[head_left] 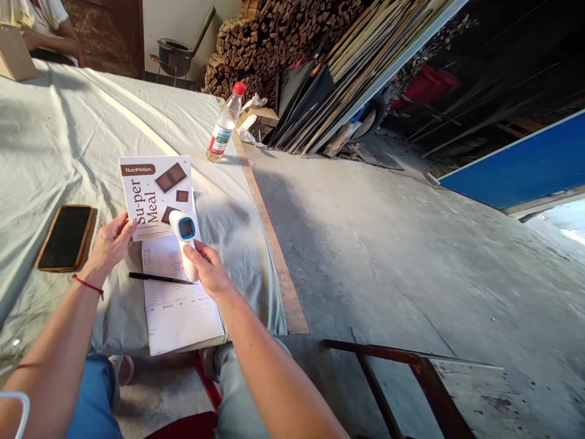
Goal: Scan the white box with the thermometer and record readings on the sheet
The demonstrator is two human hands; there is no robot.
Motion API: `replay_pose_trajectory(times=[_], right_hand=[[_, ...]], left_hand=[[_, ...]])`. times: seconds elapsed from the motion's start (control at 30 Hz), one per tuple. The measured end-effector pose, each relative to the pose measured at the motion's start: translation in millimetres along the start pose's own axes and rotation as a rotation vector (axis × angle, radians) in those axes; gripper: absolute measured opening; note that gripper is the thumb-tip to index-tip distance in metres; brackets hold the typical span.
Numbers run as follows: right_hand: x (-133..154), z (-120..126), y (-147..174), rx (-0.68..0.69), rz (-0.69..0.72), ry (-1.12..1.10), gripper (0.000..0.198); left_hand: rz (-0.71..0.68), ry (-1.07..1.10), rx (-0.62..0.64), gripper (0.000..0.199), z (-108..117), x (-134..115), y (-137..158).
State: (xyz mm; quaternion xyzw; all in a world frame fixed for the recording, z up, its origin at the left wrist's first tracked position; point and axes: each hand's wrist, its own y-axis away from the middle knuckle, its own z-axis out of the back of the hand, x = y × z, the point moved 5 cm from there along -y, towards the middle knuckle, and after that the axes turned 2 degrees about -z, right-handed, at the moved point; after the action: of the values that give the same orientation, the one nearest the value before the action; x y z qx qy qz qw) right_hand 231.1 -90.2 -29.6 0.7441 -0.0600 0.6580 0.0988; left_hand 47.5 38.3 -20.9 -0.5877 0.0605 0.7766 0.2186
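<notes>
My left hand (112,241) is closed on the lower left edge of a white box (155,183) printed "NutriMotion Su-per Meal" with chocolate pieces. In my right hand (208,265) is a white infrared thermometer (183,235) with a blue-rimmed screen, held upright in front of the box's lower right corner. Whether the two touch I cannot tell. Below both hands lies a printed paper sheet (183,323), partly covered by the box. A black pen (158,278) rests across the sheet. Left of my left hand is a phone (66,238) in a brown case.
A red-capped bottle (222,131) stands near the right table edge. The cloth-covered table (114,128) has a bare wooden edge strip (269,244). Another person (50,36) sits at the far left by a cardboard box (16,52). A dark wooden chair (411,372) stands lower right.
</notes>
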Motion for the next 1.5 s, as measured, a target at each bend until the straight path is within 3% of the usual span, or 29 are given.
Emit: replay_pose_trajectory(times=[0.43, 0.57, 0.87, 1.13, 1.23, 1.33, 1.4, 1.5], right_hand=[[-7, -3, 1, -0.019, -0.073, -0.076, 0.06], [-10, -7, 2, 0.016, -0.144, -0.171, 0.06], [0, -11, 11, 0.064, -0.159, -0.474, 0.055], [4, -13, 19, 0.139, -0.16, -0.447, 0.056], [9, 2, 18, 0.159, -0.142, -0.299, 0.054], [16, 34, 15, 0.131, -0.096, 0.115, 0.046], [21, 61, 12, 0.004, -0.065, 0.473, 0.049], [21, 88, 9, -0.149, -0.127, 0.892, 0.051]], left_hand=[[-0.025, -0.019, 0.027, 0.067, -3, -17, 3], [-0.02, 0.04, 0.043, 0.069, -4, -15, 3], [-0.007, 0.154, 0.079, 0.071, -6, -9, 2], [0.068, 0.295, 0.063, 0.081, -7, -1, 1], [0.094, 0.319, 0.027, 0.088, -6, 8, 1], [0.018, 0.314, -0.055, 0.083, -7, 14, 0], [-0.073, 0.268, -0.11, 0.076, -9, 16, 0], [-0.198, 0.173, -0.159, 0.067, -11, 15, -2]])
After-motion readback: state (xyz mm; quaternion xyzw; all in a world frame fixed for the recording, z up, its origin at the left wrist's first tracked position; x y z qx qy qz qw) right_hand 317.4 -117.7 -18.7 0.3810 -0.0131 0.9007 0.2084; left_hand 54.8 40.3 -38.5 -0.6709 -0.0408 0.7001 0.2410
